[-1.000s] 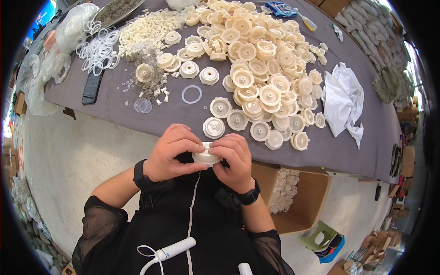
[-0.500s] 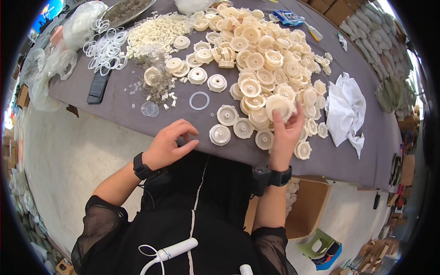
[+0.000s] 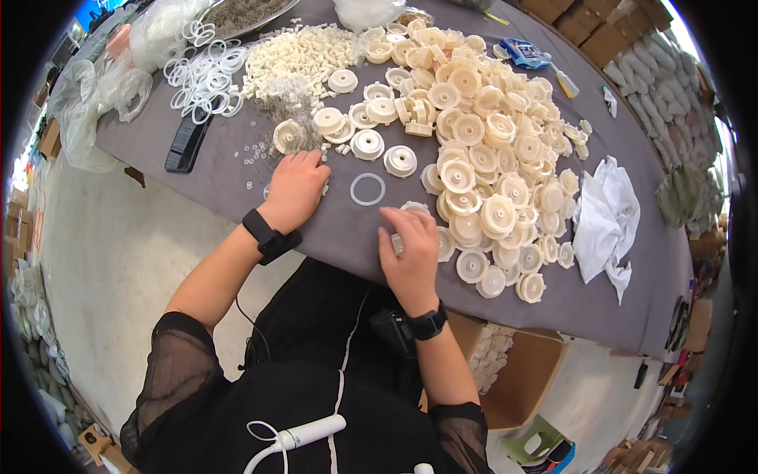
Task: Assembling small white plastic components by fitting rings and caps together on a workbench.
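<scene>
My left hand (image 3: 294,192) is curled down on the grey cloth beside small white plastic parts and a tangle of fine springs (image 3: 294,112). Its fingertips are partly hidden, so what they pinch, if anything, cannot be made out. Near the table's front edge my right hand (image 3: 412,257) is palm down with thumb and fingers apart, above some cream round plastic caps (image 3: 414,207) that it partly covers. A translucent ring (image 3: 368,189) lies between the two hands. Behind it are a thick white cap (image 3: 400,161) and a similar one (image 3: 367,144).
A large heap of cream caps (image 3: 489,134) fills the middle right. White rings (image 3: 207,83), a phone (image 3: 188,144) and a pile of small cream parts (image 3: 300,59) lie at the left. A white cloth (image 3: 606,217) is at the right; an open carton (image 3: 517,375) stands below the table edge.
My right hand has let go of a cream cap by the heap and moved left. My left hand has moved forward to the small parts. The view has shifted slightly.
</scene>
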Action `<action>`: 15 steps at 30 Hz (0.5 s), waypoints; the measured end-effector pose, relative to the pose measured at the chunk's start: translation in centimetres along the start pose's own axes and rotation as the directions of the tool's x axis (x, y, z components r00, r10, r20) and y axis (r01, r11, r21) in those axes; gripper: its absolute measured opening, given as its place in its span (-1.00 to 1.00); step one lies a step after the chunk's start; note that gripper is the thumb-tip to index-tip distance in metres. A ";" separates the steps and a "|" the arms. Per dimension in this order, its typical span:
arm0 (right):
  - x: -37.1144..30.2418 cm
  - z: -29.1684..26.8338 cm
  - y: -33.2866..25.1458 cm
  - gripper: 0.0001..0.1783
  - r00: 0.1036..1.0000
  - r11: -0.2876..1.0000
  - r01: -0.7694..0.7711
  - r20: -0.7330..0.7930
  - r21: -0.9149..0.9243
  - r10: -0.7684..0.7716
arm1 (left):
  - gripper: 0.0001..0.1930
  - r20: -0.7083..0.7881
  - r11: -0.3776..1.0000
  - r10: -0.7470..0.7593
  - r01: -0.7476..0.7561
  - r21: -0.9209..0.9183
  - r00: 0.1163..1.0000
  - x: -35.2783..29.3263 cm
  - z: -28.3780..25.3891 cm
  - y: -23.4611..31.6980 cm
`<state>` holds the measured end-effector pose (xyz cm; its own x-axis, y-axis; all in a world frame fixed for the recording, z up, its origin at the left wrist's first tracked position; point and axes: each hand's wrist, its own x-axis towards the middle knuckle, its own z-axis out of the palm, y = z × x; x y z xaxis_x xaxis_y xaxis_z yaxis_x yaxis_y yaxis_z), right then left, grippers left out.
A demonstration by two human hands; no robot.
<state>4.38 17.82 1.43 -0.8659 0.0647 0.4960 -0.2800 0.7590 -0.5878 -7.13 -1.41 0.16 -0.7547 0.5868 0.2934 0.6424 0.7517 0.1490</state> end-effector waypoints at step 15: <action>0.4 2.4 0.1 -0.82 0.832 0.668 -0.525 0.151 0.528 0.535 | -0.72 -0.221 0.890 0.039 -0.135 -0.435 0.974 -0.9 -0.4 3.1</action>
<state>2.99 16.37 0.10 -0.9322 0.3619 0.0018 0.0489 0.1309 -0.9902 -4.40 0.22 0.73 -0.6808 0.5345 0.5007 0.7314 0.4593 0.5042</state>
